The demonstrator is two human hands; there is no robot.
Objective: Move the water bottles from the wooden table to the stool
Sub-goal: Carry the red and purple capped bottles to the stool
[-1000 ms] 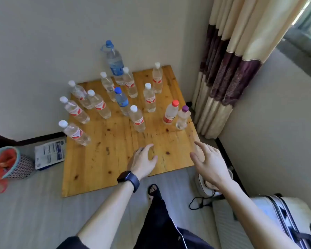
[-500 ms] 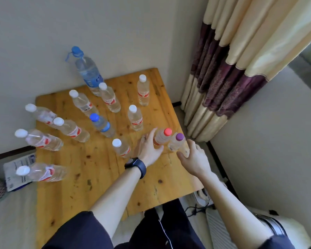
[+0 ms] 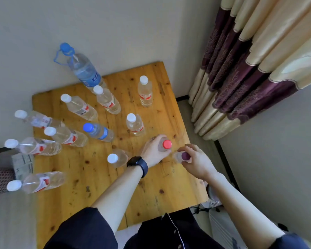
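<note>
Bottles look light, slick; my left hand (image 3: 153,150) wraps the red-cap bottle (image 3: 166,145), right hand (image 3: 195,159) the purple-cap bottle (image 3: 184,156), mid-frame.

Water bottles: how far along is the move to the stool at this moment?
Nothing looks moved yet; no stool is in view. In hand: the left hand grips the red-capped bottle, the right hand the purple-capped bottle. Ten other bottles stand on the wooden table.

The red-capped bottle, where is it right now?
The red-capped bottle stands near the wooden table's right edge, gripped by the left hand, beside the purple-capped bottle.
</note>
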